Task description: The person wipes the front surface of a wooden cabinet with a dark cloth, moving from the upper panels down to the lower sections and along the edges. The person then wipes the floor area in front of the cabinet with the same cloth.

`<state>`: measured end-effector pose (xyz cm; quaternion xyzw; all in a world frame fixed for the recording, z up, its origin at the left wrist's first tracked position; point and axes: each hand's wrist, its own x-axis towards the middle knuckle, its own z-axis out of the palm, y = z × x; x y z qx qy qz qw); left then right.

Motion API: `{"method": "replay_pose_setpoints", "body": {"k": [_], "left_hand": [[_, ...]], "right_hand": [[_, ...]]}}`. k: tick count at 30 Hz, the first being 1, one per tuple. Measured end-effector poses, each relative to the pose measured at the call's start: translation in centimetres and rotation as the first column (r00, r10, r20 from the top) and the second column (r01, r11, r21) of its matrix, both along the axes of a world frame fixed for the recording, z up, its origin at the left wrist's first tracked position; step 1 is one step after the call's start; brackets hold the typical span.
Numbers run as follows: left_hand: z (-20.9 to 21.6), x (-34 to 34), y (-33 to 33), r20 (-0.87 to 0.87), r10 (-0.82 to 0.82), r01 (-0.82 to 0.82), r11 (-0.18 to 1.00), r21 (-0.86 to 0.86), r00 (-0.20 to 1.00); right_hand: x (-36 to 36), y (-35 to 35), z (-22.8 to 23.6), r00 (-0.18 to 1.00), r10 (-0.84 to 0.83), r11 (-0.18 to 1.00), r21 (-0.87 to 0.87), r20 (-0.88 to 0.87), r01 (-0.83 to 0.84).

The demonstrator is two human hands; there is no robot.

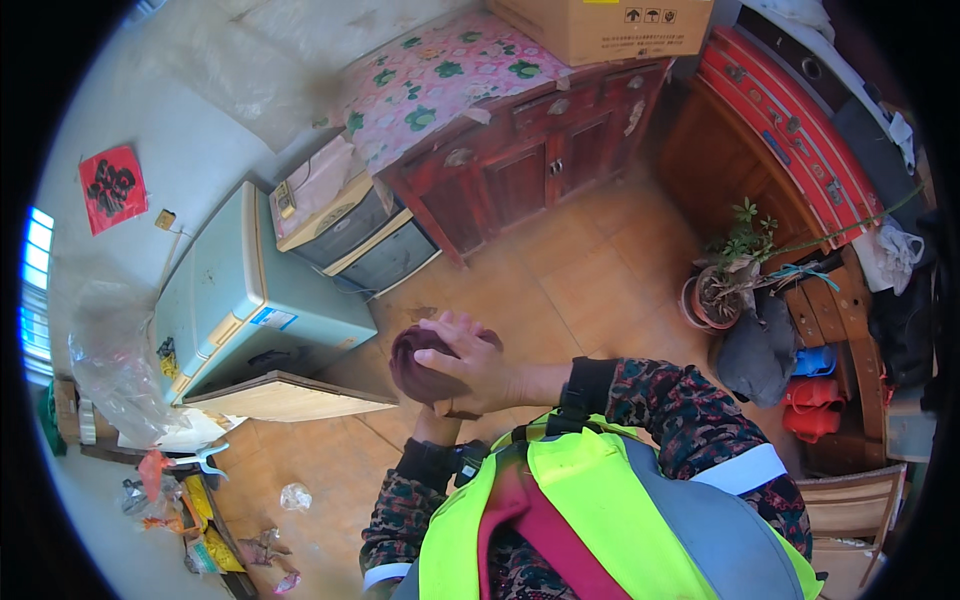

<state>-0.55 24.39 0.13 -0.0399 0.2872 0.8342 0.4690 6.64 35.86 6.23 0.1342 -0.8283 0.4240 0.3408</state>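
A dark maroon bundle, rounded and folded like wadded cloth [412, 372], is held between my two hands in front of my body. My right hand [468, 368] lies over its top and right side, with the thumb across the folds and the fingers pressed along it. From below, my left hand [438, 425] supports the bundle. Most of the left hand's fingers are hidden behind the bundle and my right hand.
A pale blue fridge [215, 290] and a low wooden panel [290, 398] stand at the left. Beyond are a dark red cabinet [515, 165] and a cardboard box [600, 30]. At the right are a potted plant [720, 295] and red shoes [812, 408]. Plastic litter [295, 496] lies on the tiled floor.
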Motion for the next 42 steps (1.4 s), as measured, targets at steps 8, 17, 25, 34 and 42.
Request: {"method": "replay_pose_setpoints", "body": {"k": [8, 17, 25, 34, 42], "left_hand": [[0.7, 0.0, 5.6, -0.353, -0.534, 0.148, 0.685, -0.714, 0.768], [-0.7, -13.9, 8.0, -0.122, -0.353, 0.258, 0.841, -0.475, 0.928], [-5.1, -26.4, 21.7, -0.025, -0.327, 0.305, 0.904, -0.299, 0.945], [-10.8, -31.5, 32.3, 0.217, -0.164, 0.234, 0.904, -0.357, 0.962], [-10.4, -33.7, 35.0, 0.275, -0.068, 0.164, 0.924, -0.345, 0.959]], "right_hand": [[-3.1, 11.6, -4.8, 0.919, -0.104, 0.475, -0.793, 0.38, 0.381], [-5.2, 22.5, -9.2, 0.887, 0.026, 0.003, -0.888, 0.46, 0.46], [-8.7, 22.9, -9.2, 0.799, 0.158, -0.233, -0.764, 0.581, 0.601], [0.5, 21.7, -7.2, 0.729, 0.0, -0.446, -0.652, 0.684, 0.612], [2.7, 24.0, -10.8, 0.73, -0.143, -0.414, -0.71, 0.668, 0.569]]}}
